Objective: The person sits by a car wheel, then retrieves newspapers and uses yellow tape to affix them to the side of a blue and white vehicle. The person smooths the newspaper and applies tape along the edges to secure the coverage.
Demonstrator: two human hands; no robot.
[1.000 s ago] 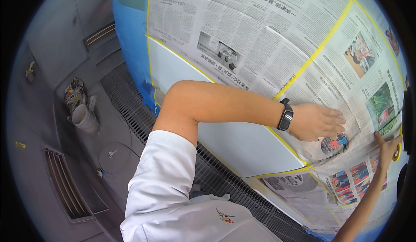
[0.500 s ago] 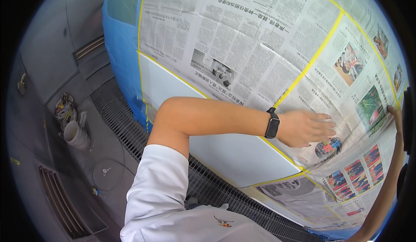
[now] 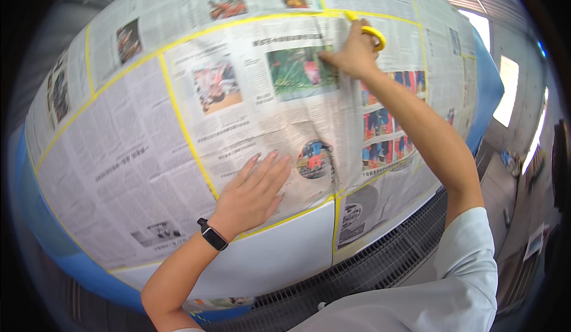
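Observation:
Sheets of newspaper cover a large curved vehicle body, with strips of yellow masking tape along their edges. My left hand, with a black watch on its wrist, lies flat on the paper with fingers stretched out, beside a small round picture. Farther up and to the right, my right hand grips a roll of yellow masking tape. Its thumb rests against the paper near a green picture, and the roll is close to a taped seam. The hand partly hides the roll. A crease runs down the sheet between my hands.
Below the paper lies a bare white panel. Blue sheeting wraps both ends of the body. A dark floor grating runs along the near side. Bright openings show in the wall at right.
The view has swung to the right. My right hand, at the right rim before, is now well in view with the tape roll. My left hand still lies flat on the newspaper.

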